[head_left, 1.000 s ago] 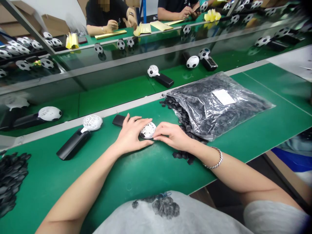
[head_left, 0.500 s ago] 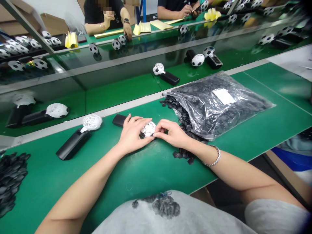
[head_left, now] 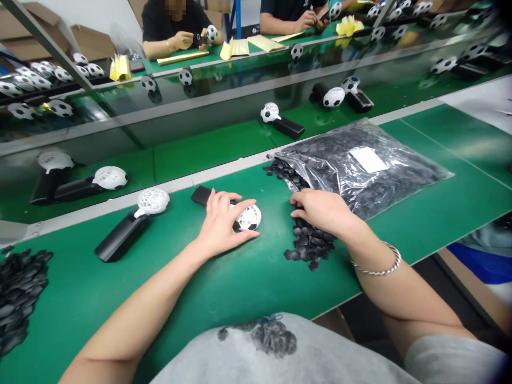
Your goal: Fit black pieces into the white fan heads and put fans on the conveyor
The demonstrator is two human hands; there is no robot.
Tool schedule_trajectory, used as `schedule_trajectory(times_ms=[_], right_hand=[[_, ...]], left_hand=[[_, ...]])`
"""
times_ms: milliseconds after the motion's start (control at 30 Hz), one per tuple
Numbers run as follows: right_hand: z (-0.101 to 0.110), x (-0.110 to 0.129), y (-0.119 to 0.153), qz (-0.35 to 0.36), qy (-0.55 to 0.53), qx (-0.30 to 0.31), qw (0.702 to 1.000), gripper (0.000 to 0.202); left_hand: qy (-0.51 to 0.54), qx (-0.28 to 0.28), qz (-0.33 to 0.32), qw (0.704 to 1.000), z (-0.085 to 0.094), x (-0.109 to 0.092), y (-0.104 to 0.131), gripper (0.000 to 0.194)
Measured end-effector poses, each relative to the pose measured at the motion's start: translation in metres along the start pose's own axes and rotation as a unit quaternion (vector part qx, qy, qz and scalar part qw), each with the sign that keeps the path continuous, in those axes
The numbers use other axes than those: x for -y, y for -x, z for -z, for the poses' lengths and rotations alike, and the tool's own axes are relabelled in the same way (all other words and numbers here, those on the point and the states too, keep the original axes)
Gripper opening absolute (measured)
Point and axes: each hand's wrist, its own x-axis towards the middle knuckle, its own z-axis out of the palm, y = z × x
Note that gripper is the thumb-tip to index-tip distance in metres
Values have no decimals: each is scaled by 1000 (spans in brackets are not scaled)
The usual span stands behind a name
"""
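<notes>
Green bench (head_left: pixel 240 288) | left hand (head_left: pixel 220 224) grips ball-headed fan (head_left: pixel 248 217) | right hand (head_left: pixel 320 210) curled over black pieces (head_left: pixel 310 242)

The handheld fan (head_left: pixel 240 213) under the left hand (head_left: pixel 219 226) has a white openwork plastic head with a slight sheen and a matt black plastic handle, like the second fan (head_left: pixel 130 224) lying to its left. The black patches (head_left: pixel 310 240) beneath the right hand (head_left: pixel 320 212) look like small matt plastic pieces, and more fill the glossy, crinkled clear plastic bag (head_left: pixel 360 165) with a white paper label (head_left: pixel 368 159). The bench top (head_left: pixel 240 282) is a smooth, faintly shiny green mat, the conveyor belt (head_left: pixel 200 146) behind it glossier and reflective, and the bracelet (head_left: pixel 378 266) is shiny metal.
</notes>
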Motion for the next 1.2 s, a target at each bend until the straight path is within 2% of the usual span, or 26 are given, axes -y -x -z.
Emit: schedule_trajectory(times_ms=[133, 233, 300, 433, 533, 600, 667, 733, 833, 900, 967, 1033, 1100, 1200], right_hand=[[-3, -6, 2, 44, -3, 15, 999, 4], [-5, -6, 2, 70, -27, 21, 997, 10], [-6, -7, 3, 75, -45, 28, 996, 10], [-4, -7, 5, 75, -65, 58, 993, 6], [0, 0, 5, 110, -96, 49, 988, 10], [3, 8, 5, 124, -152, 29, 980, 11], [2, 17, 4, 125, -254, 16, 959, 8], [-2, 25, 3, 119, -378, 10, 918, 7], [-13, 33, 1, 93, -524, 20, 846, 11], [-19, 36, 0, 93, -573, 42, 814, 15], [-21, 38, -1, 122, -562, 24, 818, 17], [-21, 40, 0, 168, -502, -56, 847, 12], [-21, 42, 1, 221, -435, -131, 863, 10], [-22, 47, 2, 283, -382, -165, 864, 9]], left_hand=[[57, 60, -7, 997, 9, 9, 0, 66], [112, 103, -9, 988, 14, 15, 1, 69], [141, 98, -14, 985, 13, 15, 2, 68], [176, 46, -33, 983, 3, 12, 0, 59], [204, 55, -56, 976, 0, 11, -1, 56], [205, 58, -45, 976, 0, 11, 0, 56], [193, 44, -9, 980, -1, 9, 1, 55], [187, 30, 15, 982, -2, 8, 2, 55], [204, 47, -6, 978, -1, 10, 2, 52], [221, 64, -29, 973, 1, 14, 2, 51], [232, 75, -43, 969, 2, 17, 1, 52], [238, 83, -50, 966, 4, 19, 0, 52], [243, 89, -54, 964, 4, 20, -1, 51], [248, 88, -53, 963, 4, 18, -1, 50]])
